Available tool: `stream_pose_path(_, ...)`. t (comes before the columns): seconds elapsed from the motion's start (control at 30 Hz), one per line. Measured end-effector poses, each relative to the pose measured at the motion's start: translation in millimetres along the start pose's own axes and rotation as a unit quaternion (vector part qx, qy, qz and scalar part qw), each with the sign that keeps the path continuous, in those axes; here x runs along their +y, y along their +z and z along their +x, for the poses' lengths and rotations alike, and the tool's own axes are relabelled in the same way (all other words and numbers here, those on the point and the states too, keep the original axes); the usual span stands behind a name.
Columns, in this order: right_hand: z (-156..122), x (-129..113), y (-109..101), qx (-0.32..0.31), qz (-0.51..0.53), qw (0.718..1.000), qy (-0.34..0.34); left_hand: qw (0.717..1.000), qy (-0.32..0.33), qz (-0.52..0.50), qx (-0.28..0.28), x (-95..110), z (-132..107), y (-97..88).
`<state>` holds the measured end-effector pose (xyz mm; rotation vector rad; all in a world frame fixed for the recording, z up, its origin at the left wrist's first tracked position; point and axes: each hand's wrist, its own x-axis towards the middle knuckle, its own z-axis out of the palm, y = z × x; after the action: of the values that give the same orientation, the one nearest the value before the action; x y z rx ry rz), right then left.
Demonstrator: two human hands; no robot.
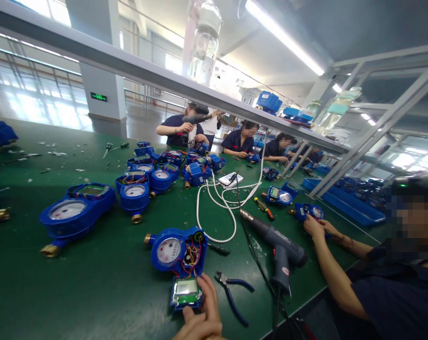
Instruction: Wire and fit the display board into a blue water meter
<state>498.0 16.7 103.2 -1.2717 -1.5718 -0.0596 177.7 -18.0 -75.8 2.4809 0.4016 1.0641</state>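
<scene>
An open blue water meter (176,250), with a white dial and coloured wires showing, lies on the green bench in front of me. Its small display module (185,292) hangs off the near side on the wires. My right hand (201,316) comes in at the bottom edge. Its thumb is under the module and its fingers are curled against the module's right edge, gripping it. My left hand is out of view.
Blue-handled pliers (235,295) lie just right of my hand, and a grey heat gun (279,248) with a black cord lies beyond them. Several blue meters (75,215) and a white cable (217,208) are spread over the bench. On the right, a co-worker's hands (314,226) hold another meter; others work farther back.
</scene>
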Motion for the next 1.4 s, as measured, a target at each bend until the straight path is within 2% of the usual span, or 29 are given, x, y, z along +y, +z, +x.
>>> stream_pose_path(0.13, 10, 23, 5, 0.018, -0.056, 0.998, -0.031, 0.999, 0.010, 0.024, -0.021, -4, -4, 2.1)
stream_pose_path(0.3, 37, 68, -14, 0.068, -0.135, 0.987, -0.052, 0.997, 0.071, 0.036, -0.024, -6, -4, -15.3)
stream_pose_path(0.43, 52, 101, -31, 0.032, -0.127, 0.989, -0.064, 0.996, 0.066, 0.053, -0.028, -5, -3, -17.1)
stream_pose_path(0.57, 53, 117, -36, -0.006, -0.071, 0.995, -0.067, 0.996, 0.059, 0.061, -0.030, -6, -2, -11.4)
stream_pose_path(0.83, 51, 111, -36, -0.081, -0.018, 0.995, -0.062, 0.995, 0.014, 0.083, -0.055, -4, -7, -5.3)
stream_pose_path(1.1, 60, 90, -39, -0.213, -0.033, 0.975, -0.056, 0.993, 0.000, 0.109, -0.038, -5, -12, -9.1)
stream_pose_path(1.4, 58, 73, -36, -0.249, 0.119, 0.961, 0.020, 0.995, 0.014, 0.091, -0.038, 0, -4, -7.6)
